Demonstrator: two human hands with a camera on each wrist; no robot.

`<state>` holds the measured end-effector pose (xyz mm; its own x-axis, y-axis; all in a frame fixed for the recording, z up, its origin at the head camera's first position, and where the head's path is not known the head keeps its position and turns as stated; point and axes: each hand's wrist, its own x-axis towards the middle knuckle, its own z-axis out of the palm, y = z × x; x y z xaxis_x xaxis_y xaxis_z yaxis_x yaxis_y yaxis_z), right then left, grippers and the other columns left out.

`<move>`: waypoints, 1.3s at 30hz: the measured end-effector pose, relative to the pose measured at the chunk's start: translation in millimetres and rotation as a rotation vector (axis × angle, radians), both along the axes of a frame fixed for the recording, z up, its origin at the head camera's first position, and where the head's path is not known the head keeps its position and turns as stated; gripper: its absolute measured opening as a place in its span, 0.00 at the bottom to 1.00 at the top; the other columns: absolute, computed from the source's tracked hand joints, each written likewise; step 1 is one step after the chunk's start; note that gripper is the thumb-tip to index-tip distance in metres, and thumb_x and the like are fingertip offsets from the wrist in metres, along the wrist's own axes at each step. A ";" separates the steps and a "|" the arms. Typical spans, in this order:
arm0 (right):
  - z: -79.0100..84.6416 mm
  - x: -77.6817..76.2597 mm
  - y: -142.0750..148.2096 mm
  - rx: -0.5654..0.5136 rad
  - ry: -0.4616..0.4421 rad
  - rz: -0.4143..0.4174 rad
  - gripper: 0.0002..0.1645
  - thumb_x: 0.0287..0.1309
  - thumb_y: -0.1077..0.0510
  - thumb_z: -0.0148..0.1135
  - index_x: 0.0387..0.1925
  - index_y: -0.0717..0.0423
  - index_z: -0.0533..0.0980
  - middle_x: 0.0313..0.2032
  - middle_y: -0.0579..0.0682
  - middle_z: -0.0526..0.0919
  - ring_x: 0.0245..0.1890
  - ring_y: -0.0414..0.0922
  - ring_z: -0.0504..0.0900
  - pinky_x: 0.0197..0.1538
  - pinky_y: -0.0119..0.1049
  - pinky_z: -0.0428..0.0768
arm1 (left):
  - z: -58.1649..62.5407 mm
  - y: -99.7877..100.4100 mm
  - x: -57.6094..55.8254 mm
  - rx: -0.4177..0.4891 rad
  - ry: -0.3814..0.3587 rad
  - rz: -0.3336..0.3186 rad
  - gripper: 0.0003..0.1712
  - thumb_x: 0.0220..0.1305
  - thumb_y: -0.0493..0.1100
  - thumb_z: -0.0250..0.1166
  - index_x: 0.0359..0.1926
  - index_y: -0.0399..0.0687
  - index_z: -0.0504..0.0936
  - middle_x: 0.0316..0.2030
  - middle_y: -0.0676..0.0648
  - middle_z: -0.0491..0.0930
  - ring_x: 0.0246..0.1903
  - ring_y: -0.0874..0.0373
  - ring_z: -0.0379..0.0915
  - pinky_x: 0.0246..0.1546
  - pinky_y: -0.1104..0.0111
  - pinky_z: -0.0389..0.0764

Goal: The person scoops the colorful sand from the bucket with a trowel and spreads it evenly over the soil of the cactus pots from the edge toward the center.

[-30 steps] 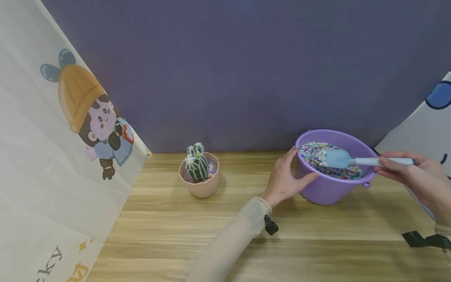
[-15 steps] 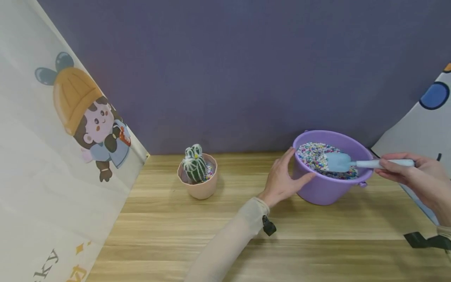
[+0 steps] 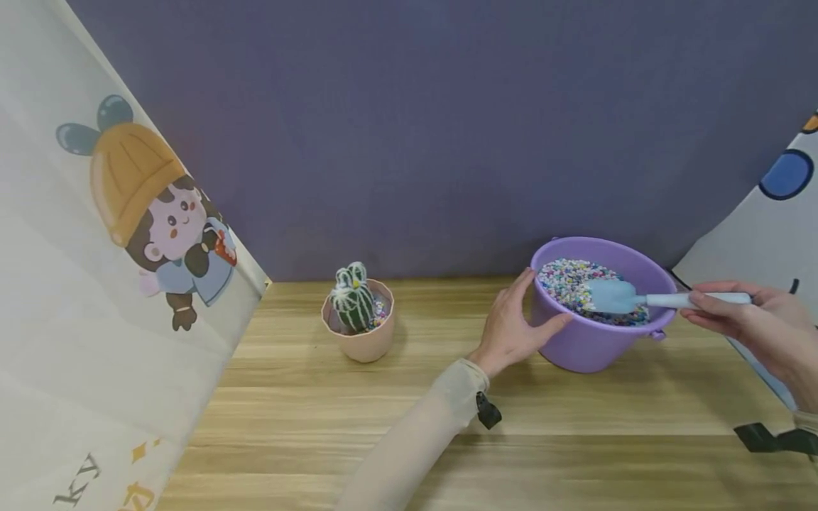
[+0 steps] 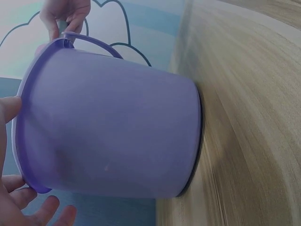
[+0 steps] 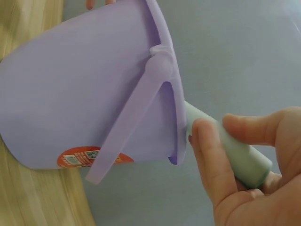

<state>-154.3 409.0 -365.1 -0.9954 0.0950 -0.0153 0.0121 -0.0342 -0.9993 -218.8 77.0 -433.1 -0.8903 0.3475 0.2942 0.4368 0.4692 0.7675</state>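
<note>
In the head view, a purple bucket (image 3: 584, 345) stands at the right, holding many tiny multicoloured pebbles (image 3: 565, 280). My left hand (image 3: 509, 332) rests against its left side, thumb and fingers spread along the outside near the rim; the left wrist view shows the thumb (image 4: 9, 109) at the rim. With my right hand (image 3: 760, 316) I grip the handle of a light blue hand shovel (image 3: 611, 297). The shovel's blade lies over the pebbles inside the bucket. In the right wrist view, thumb and fingers close around its pale handle (image 5: 244, 157).
A pink pot (image 3: 367, 345) with a knitted-looking cactus (image 3: 353, 301) and some coloured pebbles stands left of the bucket on the wood-grain table (image 3: 307, 426). A dark blue-grey panel (image 3: 415, 142) rises behind. A white printed cloth (image 3: 64, 284) hangs at the left. The bucket's handle (image 5: 129, 120) hangs down.
The head view has shifted slightly, moving everything a little to the left. The shovel's blade sits slightly lower over the pebbles. Both hands keep their places at the bucket and shovel.
</note>
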 end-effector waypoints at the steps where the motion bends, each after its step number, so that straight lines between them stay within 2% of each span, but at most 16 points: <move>1: -0.2 -0.4 -0.3 -0.020 0.000 0.009 0.18 0.74 0.69 0.60 0.37 0.46 0.88 0.33 0.43 0.91 0.32 0.38 0.93 0.38 0.26 0.89 | 0.1 -0.1 0.1 0.000 0.001 0.002 0.54 0.65 0.71 0.68 0.84 0.61 0.58 0.83 0.61 0.56 0.79 0.56 0.61 0.76 0.52 0.71; 7: -2.8 0.7 -1.7 -0.170 0.019 0.055 0.22 0.76 0.74 0.52 0.38 0.53 0.89 0.34 0.48 0.91 0.34 0.41 0.93 0.40 0.29 0.90 | -0.5 -0.2 -0.7 -0.005 0.013 0.007 0.54 0.65 0.71 0.69 0.84 0.61 0.58 0.83 0.60 0.57 0.79 0.55 0.62 0.76 0.52 0.71; 9: -3.6 1.3 -2.2 -0.188 0.021 0.055 0.22 0.76 0.74 0.51 0.38 0.54 0.89 0.35 0.48 0.91 0.34 0.41 0.94 0.40 0.29 0.90 | -0.7 -0.3 -1.2 -0.004 0.014 0.005 0.54 0.65 0.71 0.69 0.84 0.61 0.58 0.83 0.60 0.57 0.79 0.55 0.62 0.76 0.52 0.71; 21: 0.6 3.9 -5.2 -0.212 0.051 0.064 0.21 0.77 0.73 0.51 0.40 0.57 0.88 0.36 0.48 0.90 0.36 0.41 0.93 0.41 0.29 0.90 | -1.1 -0.9 -1.1 0.001 0.019 -0.003 0.54 0.66 0.72 0.68 0.85 0.61 0.58 0.83 0.59 0.58 0.79 0.54 0.62 0.76 0.49 0.71; 31: 9.6 8.7 -13.3 -0.213 0.089 0.032 0.20 0.77 0.72 0.52 0.40 0.57 0.89 0.35 0.48 0.91 0.33 0.41 0.93 0.40 0.28 0.90 | 2.8 -12.3 5.2 -0.038 0.027 -0.005 0.51 0.68 0.71 0.66 0.84 0.62 0.59 0.81 0.58 0.63 0.78 0.54 0.64 0.76 0.51 0.72; 39: 14.5 11.4 -19.9 -0.282 0.106 0.027 0.20 0.77 0.73 0.51 0.40 0.59 0.88 0.35 0.50 0.91 0.34 0.43 0.94 0.41 0.30 0.90 | 7.4 -23.2 11.5 -0.020 0.005 -0.027 0.48 0.68 0.69 0.67 0.82 0.61 0.63 0.81 0.58 0.64 0.78 0.53 0.64 0.76 0.47 0.71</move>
<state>-143.0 389.1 -350.6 -0.9949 0.0755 0.0668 -0.0872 -0.3117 -0.9462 -207.3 53.9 -425.7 -0.8791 0.3773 0.2913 0.4533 0.4727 0.7557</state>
